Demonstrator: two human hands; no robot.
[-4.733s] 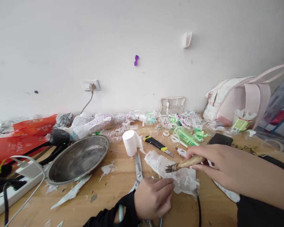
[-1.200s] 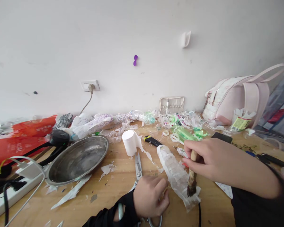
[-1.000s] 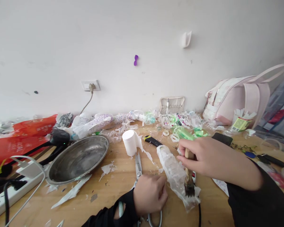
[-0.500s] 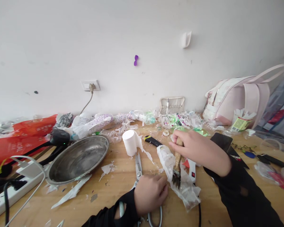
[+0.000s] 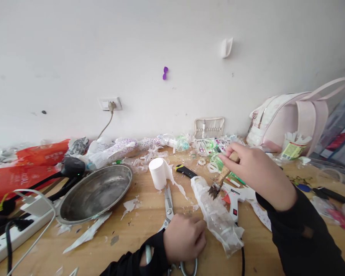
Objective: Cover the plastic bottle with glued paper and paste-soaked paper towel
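Note:
My right hand [image 5: 245, 168] is closed round the wooden handle of a paintbrush [image 5: 223, 174], its dark wet bristles pointing down. The bristles are over the upper part of a clear plastic bottle [image 5: 217, 214] lying on the table, with white paper on it; I cannot tell whether they touch. My left hand [image 5: 184, 234] is a closed fist just left of the bottle, fingers curled under and hidden. Beneath that hand lies a pair of scissors [image 5: 168, 207], blades pointing away. A white paper roll [image 5: 158, 173] stands beyond them, and a black utility knife [image 5: 185, 171] lies to its right.
A metal basin [image 5: 96, 195] sits at left, near a white power strip [image 5: 14, 234] with cables and red plastic bags [image 5: 23, 176]. A white glue gun [image 5: 234, 201] lies right of the bottle. Plastic scraps line the wall; a pink backpack [image 5: 284, 119] stands at far right.
My right hand has moved right and slightly up with the paintbrush, raising its bristles from the bottle's middle toward the upper end. My left hand has barely moved.

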